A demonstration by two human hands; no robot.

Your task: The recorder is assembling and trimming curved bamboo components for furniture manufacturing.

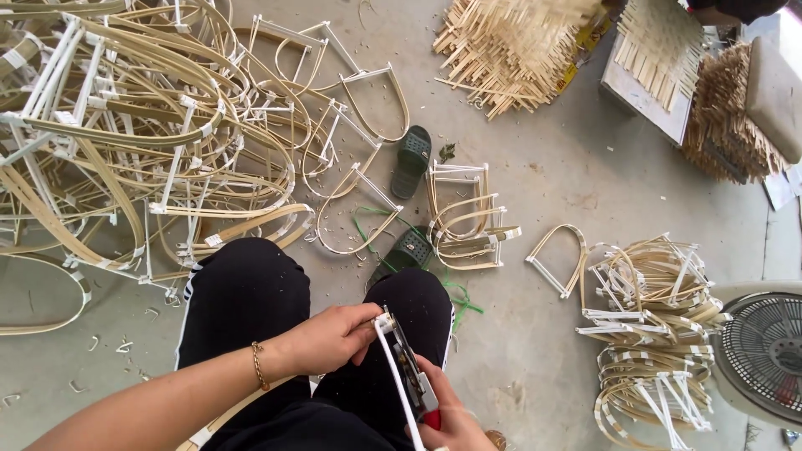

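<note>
Bamboo frame piece (386, 334) held over the lap, between the knees of a seated person in black trousers (242, 292). Its white-wrapped end sits at the fingertips of the left hand (334, 336); a white strip runs from it down toward the bottom edge of the view. The left hand is closed in a pinch on that wrapped end, wrist bent inward, a bracelet at the wrist. The right hand (447, 418), low in the view and partly cut off, is clenched around a hand tool (413, 376) with a red grip, its metal head lying along the frame piece.

Progress, as a judgement: the piece in hand looks partway bound. A large tangle of bent frames (125, 125) fills the floor to the left, a smaller stack of similar arched frames (652, 326) lies to the right, and a few more (464, 217) rest ahead beside two green sandals (412, 160). Which heap is finished cannot be told. Bundles of split bamboo sticks (514, 42) lie farther off, and a fan (764, 351) stands at the right edge.
</note>
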